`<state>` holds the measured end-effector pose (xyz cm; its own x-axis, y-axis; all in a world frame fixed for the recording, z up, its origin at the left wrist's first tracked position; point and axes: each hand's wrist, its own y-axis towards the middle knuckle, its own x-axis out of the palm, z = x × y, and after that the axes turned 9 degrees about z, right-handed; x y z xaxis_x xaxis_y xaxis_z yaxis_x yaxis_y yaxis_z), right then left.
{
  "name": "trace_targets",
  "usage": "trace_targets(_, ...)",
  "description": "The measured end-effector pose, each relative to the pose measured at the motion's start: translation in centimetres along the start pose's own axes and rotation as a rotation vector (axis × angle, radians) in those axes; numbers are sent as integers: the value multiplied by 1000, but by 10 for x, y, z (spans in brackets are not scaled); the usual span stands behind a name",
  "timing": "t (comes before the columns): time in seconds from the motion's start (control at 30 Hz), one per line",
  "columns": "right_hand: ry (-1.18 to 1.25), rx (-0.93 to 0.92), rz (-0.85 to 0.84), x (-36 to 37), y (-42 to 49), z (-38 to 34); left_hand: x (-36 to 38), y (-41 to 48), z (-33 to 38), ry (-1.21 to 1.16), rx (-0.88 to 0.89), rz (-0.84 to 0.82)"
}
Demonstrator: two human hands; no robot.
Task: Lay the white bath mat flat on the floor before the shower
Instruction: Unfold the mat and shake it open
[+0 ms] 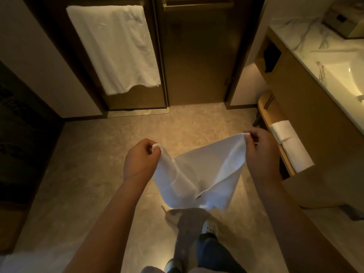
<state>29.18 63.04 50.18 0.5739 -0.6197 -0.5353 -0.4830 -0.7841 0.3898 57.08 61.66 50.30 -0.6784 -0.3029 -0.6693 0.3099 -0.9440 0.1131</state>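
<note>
The white bath mat (199, 174) hangs in the air between my hands, sagging in the middle above the beige tiled floor (98, 164). My left hand (140, 159) pinches its left top corner. My right hand (260, 152) pinches the right top corner, a little higher. The mat's lower edge dangles above my feet. The glass shower doors (193, 56) stand shut straight ahead, past a stretch of bare floor.
A white towel (116, 48) hangs on the left door's rail. At the right stands a vanity with a lit sink (342, 75) and a low shelf holding a rolled white towel (291, 146). A dark wall panel (23, 144) is at the left. My shoe (208, 226) shows below.
</note>
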Motion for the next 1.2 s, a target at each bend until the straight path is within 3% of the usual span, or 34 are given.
trace_targets(0.53,-23,69,-6,17,149,81,90,71,46,155,-112,4)
trace_targets(0.93,-39,126,55,46,211,83,113,140,42,269,-116,19)
trace_targets(1.2,-132,127,75,103,253,61,140,226,48,236,-72,-48)
